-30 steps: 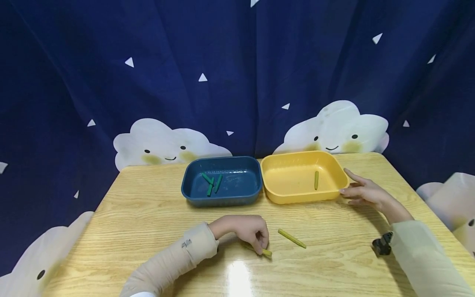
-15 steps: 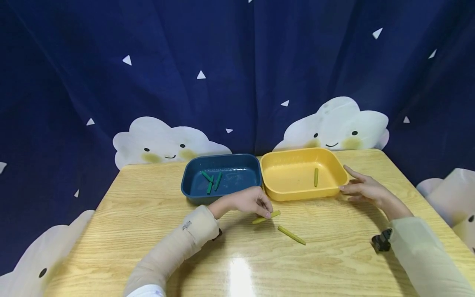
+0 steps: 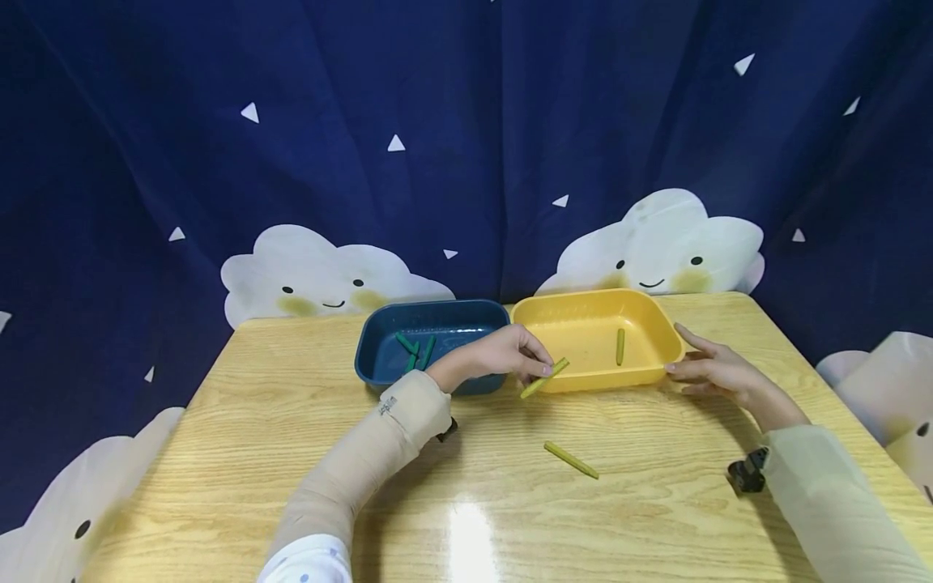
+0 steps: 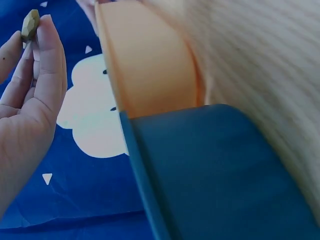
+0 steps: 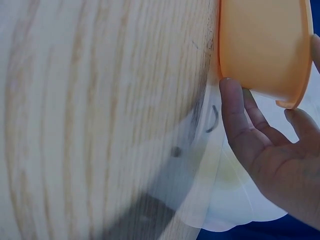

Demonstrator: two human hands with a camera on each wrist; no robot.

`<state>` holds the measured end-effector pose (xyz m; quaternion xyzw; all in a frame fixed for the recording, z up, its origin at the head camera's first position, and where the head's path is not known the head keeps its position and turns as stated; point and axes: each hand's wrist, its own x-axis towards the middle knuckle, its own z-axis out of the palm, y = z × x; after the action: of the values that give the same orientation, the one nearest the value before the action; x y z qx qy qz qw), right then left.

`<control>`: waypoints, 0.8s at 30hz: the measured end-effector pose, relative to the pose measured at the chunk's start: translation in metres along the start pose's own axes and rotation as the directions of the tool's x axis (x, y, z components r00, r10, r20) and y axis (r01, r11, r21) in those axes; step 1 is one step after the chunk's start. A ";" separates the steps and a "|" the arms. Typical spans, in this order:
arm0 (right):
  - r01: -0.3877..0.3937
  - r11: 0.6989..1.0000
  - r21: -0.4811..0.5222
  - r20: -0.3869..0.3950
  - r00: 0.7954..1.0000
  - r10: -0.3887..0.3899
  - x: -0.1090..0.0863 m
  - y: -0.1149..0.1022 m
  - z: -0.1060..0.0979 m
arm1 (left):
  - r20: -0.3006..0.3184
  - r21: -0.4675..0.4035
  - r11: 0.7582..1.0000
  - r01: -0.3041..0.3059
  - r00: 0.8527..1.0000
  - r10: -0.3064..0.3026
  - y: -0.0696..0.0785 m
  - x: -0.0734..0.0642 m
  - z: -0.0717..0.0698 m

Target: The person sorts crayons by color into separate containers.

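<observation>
My left hand pinches a yellow crayon between thumb and fingers, tilted, over the front left edge of the yellow tray. In the left wrist view the faceted end of that crayon shows at the fingertips. My right hand touches the right end of the yellow tray with extended fingers; the right wrist view shows the fingertips against its outer wall. One yellow crayon lies inside the yellow tray. Another yellow crayon lies on the table in front.
A dark blue tray stands directly left of the yellow one, partly hidden by my left hand. Several green crayons lie in it. Behind the wooden table hangs a blue curtain with clouds and triangles.
My left hand has lifted the yellow crayon off the table and carried it forward and right to the yellow tray's edge. My right hand has stayed at the tray's right end.
</observation>
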<state>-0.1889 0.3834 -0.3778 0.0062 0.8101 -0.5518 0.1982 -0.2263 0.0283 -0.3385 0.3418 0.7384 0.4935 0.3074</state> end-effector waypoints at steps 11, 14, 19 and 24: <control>-0.015 1.000 0.000 -0.006 1.000 0.015 -0.001 0.001 -0.002 | -0.065 -0.055 0.998 0.024 0.998 -0.028 0.010 0.030 -0.015; -0.016 1.000 0.001 -0.002 1.000 0.016 -0.001 0.000 -0.001 | -0.090 -0.082 0.996 0.025 0.995 -0.032 0.013 0.038 -0.020; -0.018 1.000 -0.002 -0.001 1.000 0.018 0.000 -0.001 -0.001 | -0.118 -0.111 0.993 0.032 0.992 -0.045 0.020 0.053 -0.028; -0.018 1.000 -0.004 -0.006 1.000 0.018 0.000 -0.003 -0.001 | -0.131 -0.135 0.991 0.019 0.991 -0.037 0.026 0.071 -0.034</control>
<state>-0.1895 0.3832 -0.3752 0.0148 0.8117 -0.5482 0.2010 -0.2886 0.0750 -0.3116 0.2763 0.7273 0.5591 0.2864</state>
